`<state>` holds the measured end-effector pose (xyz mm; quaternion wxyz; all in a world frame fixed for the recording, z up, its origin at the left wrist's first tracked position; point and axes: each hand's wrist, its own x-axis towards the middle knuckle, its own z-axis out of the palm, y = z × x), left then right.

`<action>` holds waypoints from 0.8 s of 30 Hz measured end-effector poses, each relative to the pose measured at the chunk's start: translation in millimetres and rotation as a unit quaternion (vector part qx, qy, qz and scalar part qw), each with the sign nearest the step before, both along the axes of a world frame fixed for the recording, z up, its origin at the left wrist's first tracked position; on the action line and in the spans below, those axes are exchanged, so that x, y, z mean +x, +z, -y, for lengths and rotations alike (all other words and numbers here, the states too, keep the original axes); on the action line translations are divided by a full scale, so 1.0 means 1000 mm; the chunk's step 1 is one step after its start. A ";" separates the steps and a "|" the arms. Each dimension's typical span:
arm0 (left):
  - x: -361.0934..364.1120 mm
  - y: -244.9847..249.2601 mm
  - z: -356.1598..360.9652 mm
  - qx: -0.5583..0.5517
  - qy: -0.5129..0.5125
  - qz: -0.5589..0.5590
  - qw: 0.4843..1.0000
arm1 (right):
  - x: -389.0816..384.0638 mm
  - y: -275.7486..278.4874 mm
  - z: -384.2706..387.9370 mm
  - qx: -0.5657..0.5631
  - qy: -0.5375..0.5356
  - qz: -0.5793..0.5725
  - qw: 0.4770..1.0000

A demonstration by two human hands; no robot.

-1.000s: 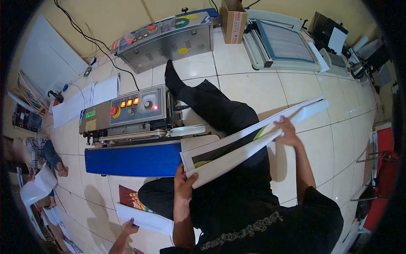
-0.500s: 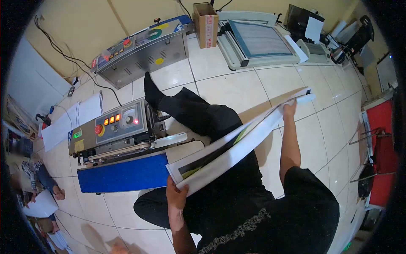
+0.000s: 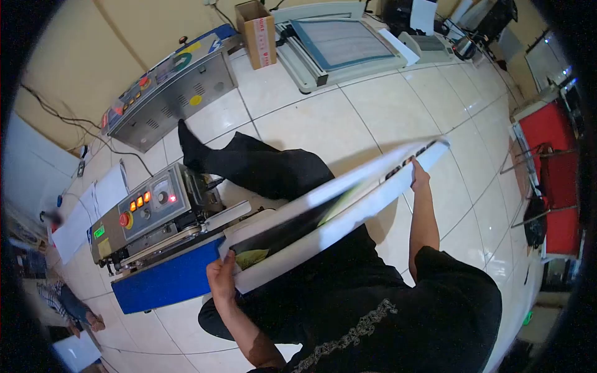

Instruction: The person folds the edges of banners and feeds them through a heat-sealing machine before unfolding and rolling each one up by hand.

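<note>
A long white printed sheet (image 3: 323, 237), curled lengthwise into a trough, spans the space between my hands above my lap. Dark and green print shows on its inner side. My left hand (image 3: 222, 276) is closed around its lower left end, thumb on top. At the upper right part, my right hand (image 3: 421, 176) grips the near edge; some of its fingers are hidden. Just beyond the left hand stands a band sealer (image 3: 149, 208) with lit orange switches and a blue conveyor belt (image 3: 165, 280). The sheet's left end overlaps the conveyor in view.
A second sealing machine (image 3: 174, 93) and a cardboard box (image 3: 256, 37) stand by the wall. A flat framed machine (image 3: 348, 46) lies further right. White sheets (image 3: 93, 208) lie on the left floor. Another person (image 3: 65, 304) sits at far left. A red panel (image 3: 550, 180) is on the right.
The sheet's curl has opened wider, showing more print inside. My left hand has moved left with its end, and my right hand has come slightly lower. The camera view has shifted.
</note>
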<state>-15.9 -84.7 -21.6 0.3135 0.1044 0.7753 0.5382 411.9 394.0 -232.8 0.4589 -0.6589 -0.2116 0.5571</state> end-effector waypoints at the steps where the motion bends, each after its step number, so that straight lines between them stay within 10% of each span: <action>1: -0.001 -0.005 -0.002 0.001 -0.008 0.001 1.000 | 0.001 0.005 -0.002 0.001 -0.008 0.001 1.000; 4: -0.012 -0.047 -0.005 0.056 0.201 0.125 0.970 | 0.004 0.007 -0.017 -0.100 -0.029 0.193 0.976; 9: -0.011 -0.024 -0.018 0.051 0.070 0.024 0.996 | 0.025 -0.056 -0.052 -0.022 0.080 0.246 0.966; 13: -0.017 -0.027 -0.026 0.014 0.054 -0.111 0.992 | -0.018 -0.003 -0.021 -0.114 0.152 0.541 0.819; 15: -0.019 -0.035 -0.026 0.096 0.064 -0.102 0.988 | -0.079 0.050 0.027 0.098 0.152 0.669 0.721; 17: -0.016 -0.046 -0.031 0.128 0.097 -0.095 0.982 | -0.110 0.043 0.034 0.381 0.237 0.546 0.707; 19: -0.012 -0.052 -0.036 0.108 0.112 -0.068 0.985 | -0.198 0.104 0.101 0.413 0.349 0.317 0.779; 21: -0.001 -0.051 -0.050 0.081 0.104 -0.107 0.985 | -0.268 0.136 0.161 0.498 0.580 0.214 0.608; 22: 0.003 -0.050 -0.057 0.066 0.101 -0.140 0.983 | -0.288 0.149 0.185 0.428 0.645 0.132 0.620; 23: 0.004 -0.049 -0.060 0.068 0.100 -0.140 0.983 | -0.309 0.165 0.199 0.560 0.661 0.207 0.454; 24: 0.005 -0.048 -0.063 0.129 0.121 -0.131 0.976 | -0.321 0.167 0.216 0.582 0.662 0.169 0.442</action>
